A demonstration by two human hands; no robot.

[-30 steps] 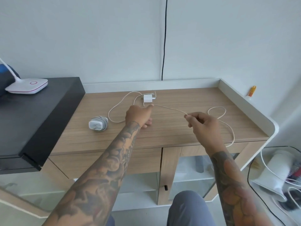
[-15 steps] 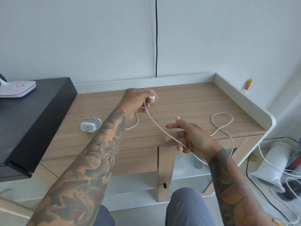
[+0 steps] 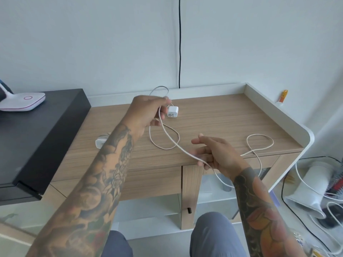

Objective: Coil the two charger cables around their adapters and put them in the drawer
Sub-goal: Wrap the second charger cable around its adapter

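Observation:
My left hand [image 3: 148, 113] pinches the white charger cable [image 3: 174, 143] just beside its white adapter [image 3: 173, 111], which hangs at my fingertips above the wooden desk [image 3: 222, 123]. A small cable loop rises above that hand and another lies on the desk below it. The cable runs taut to my right hand [image 3: 217, 154] at the desk's front edge. There the thumb and forefinger are stretched out and the lower fingers curl round the cable. The rest of the cable loops on the desk to the right and hangs over the edge. A second adapter [image 3: 100, 142], wrapped in its cable, lies partly behind my left forearm. The drawer front [image 3: 148, 182] is shut.
A black cabinet [image 3: 37, 136] with a white and pink lamp base [image 3: 24, 102] adjoins the desk on the left. A black wire [image 3: 179, 43] runs down the wall. An orange item [image 3: 283, 96] stands past the desk's raised right rim. White objects and cables [image 3: 311, 186] lie on the floor at right.
My left hand has picked the adapter up off the desk by its cable. My right hand has slid along the cable toward the desk's front edge, with its fingers spread wider.

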